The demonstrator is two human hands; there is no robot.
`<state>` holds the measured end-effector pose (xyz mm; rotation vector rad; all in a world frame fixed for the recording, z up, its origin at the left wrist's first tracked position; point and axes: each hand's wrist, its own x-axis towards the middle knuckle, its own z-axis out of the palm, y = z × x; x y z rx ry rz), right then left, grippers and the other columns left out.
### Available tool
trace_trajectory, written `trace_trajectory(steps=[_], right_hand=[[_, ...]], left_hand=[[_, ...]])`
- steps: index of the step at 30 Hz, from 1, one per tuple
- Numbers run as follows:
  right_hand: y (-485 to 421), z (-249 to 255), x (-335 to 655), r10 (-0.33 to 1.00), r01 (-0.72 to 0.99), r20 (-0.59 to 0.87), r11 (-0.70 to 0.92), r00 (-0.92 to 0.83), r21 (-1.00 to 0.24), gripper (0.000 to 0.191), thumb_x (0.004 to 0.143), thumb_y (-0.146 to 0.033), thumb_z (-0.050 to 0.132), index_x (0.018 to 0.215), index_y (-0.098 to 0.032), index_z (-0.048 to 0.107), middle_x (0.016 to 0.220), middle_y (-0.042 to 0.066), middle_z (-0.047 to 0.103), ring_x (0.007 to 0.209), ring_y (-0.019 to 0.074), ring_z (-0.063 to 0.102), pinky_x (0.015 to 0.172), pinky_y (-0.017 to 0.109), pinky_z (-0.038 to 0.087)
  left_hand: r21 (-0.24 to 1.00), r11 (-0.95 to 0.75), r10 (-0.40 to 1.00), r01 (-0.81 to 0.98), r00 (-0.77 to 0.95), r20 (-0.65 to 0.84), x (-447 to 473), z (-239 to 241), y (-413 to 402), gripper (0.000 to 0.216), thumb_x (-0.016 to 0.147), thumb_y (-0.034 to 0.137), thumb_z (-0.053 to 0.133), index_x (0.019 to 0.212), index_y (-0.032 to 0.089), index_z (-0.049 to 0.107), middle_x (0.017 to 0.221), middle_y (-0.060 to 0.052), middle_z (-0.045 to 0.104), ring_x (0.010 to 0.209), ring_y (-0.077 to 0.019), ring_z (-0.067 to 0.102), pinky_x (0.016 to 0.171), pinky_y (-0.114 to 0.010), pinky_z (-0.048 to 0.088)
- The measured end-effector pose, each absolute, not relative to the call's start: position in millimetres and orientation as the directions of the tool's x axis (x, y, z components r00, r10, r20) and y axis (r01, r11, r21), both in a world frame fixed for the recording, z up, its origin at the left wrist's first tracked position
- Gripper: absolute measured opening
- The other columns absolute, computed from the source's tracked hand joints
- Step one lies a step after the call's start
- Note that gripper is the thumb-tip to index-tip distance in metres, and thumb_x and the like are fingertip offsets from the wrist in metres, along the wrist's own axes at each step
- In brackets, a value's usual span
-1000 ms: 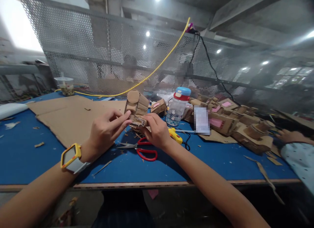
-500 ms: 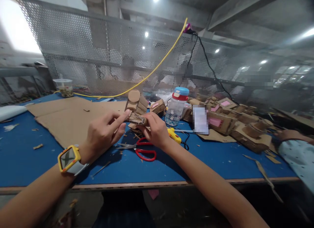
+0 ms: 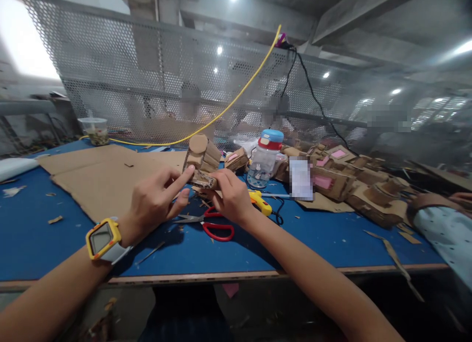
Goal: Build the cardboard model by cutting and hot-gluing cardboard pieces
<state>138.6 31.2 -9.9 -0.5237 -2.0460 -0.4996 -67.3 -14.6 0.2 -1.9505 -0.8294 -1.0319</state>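
Note:
My right hand [image 3: 228, 198] pinches a small layered cardboard piece [image 3: 201, 179] just above the blue table [image 3: 44, 234]. My left hand [image 3: 155, 200], with a yellow watch [image 3: 100, 238] on the wrist, has its index finger stretched out against that piece's left end and its other fingers curled. Right behind the piece stands a taller cardboard model [image 3: 202, 154] with a round disc on top. Red-handled scissors [image 3: 214, 225] lie open on the table under my hands.
A large flat cardboard sheet [image 3: 103, 175] lies to the left. A yellow glue gun [image 3: 260, 203], a clear bottle with a blue cap [image 3: 264, 157] and several cardboard models with pink panels [image 3: 342, 185] sit to the right. Another person's sleeve [image 3: 442, 229] is at the far right. A plastic cup [image 3: 93, 129] stands at the back left.
My left hand's fingers have shifted from a pinch to the index finger pressing on the piece's end. Both hands and the piece have moved slightly up and away.

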Motion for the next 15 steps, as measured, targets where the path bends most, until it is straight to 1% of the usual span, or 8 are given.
trace_trajectory(steps=[4,10,15], right_hand=[[30.7,-9.8,138.5,0.132,0.537,0.873,0.827,-0.470,0.165,0.018,0.092,-0.024,0.048,0.099,-0.011,0.059,0.090,0.015,0.064,0.086,0.0239,0.058,0.075,0.033,0.052],[32.6,-11.9,139.0,0.189,0.549,0.860,0.827,-0.475,0.121,0.020,0.092,-0.024,0.047,0.104,-0.013,0.058,0.096,0.014,0.062,0.089,0.0233,0.059,0.080,0.035,0.051],[31.5,-11.2,138.8,0.107,0.511,0.885,0.845,-0.453,0.159,0.020,0.092,-0.023,0.049,0.104,-0.009,0.058,0.093,0.016,0.063,0.089,0.0246,0.058,0.077,0.035,0.051]], left_hand=[[-0.314,-0.501,0.200,0.806,0.461,0.865,-66.5,0.1,-15.0,0.043,0.093,0.021,0.046,0.135,0.023,0.050,0.081,-0.006,0.064,0.064,-0.0186,0.058,0.052,-0.029,0.041],[-0.325,-0.497,0.199,0.805,0.470,0.860,-64.0,-0.5,-17.0,0.047,0.093,0.021,0.044,0.140,0.019,0.044,0.084,-0.008,0.064,0.064,-0.0194,0.059,0.052,-0.030,0.042],[-0.302,-0.491,0.227,0.817,0.455,0.861,-63.4,-0.9,-18.0,0.047,0.093,0.021,0.043,0.140,0.020,0.044,0.085,-0.007,0.065,0.067,-0.0195,0.061,0.055,-0.029,0.044]])
